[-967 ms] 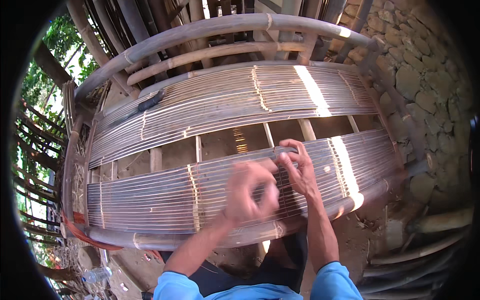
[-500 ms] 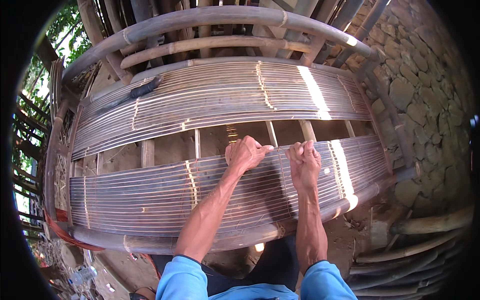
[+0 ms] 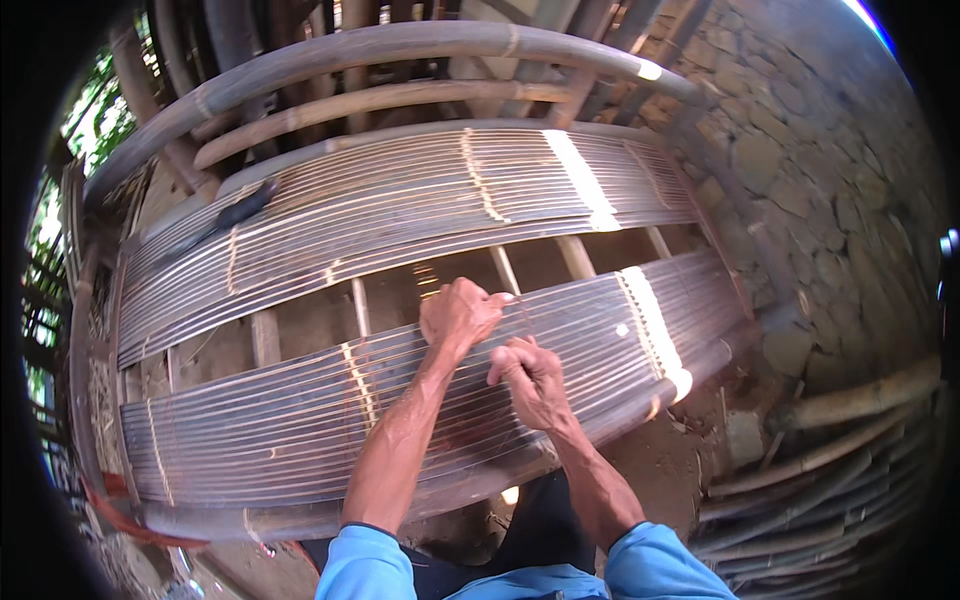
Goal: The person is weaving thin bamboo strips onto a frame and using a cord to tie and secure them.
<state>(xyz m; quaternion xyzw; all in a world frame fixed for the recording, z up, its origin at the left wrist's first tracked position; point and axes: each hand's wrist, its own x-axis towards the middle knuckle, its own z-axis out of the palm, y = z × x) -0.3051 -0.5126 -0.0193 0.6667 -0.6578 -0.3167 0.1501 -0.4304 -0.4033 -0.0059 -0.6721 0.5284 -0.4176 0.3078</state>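
A bamboo bench seat of thin dark slats (image 3: 270, 430) lies before me, its slats tied by cross rows of cord. At the inner edge of the near slat panel, my left hand (image 3: 462, 318) is closed, with thumb and finger pinching a thin cord (image 3: 526, 318). Just below and to the right, my right hand (image 3: 535, 382) is closed over the slats, the cord running toward it. Its fingertips are partly hidden. A second slat panel (image 3: 380, 190) lies across the gap, over wooden crossbars (image 3: 503, 268).
A dark-handled tool (image 3: 245, 205) rests on the far panel at left. Curved bamboo rails (image 3: 400, 40) form the backrest. A stone wall (image 3: 790, 180) stands at right, with bamboo poles (image 3: 800, 500) stacked below it. Orange-red material (image 3: 130, 520) hangs at the near left corner.
My right hand has come down and left, toward me, and turned over. My left hand stays near the same slat edge. The whole view has shifted and tilted slightly.
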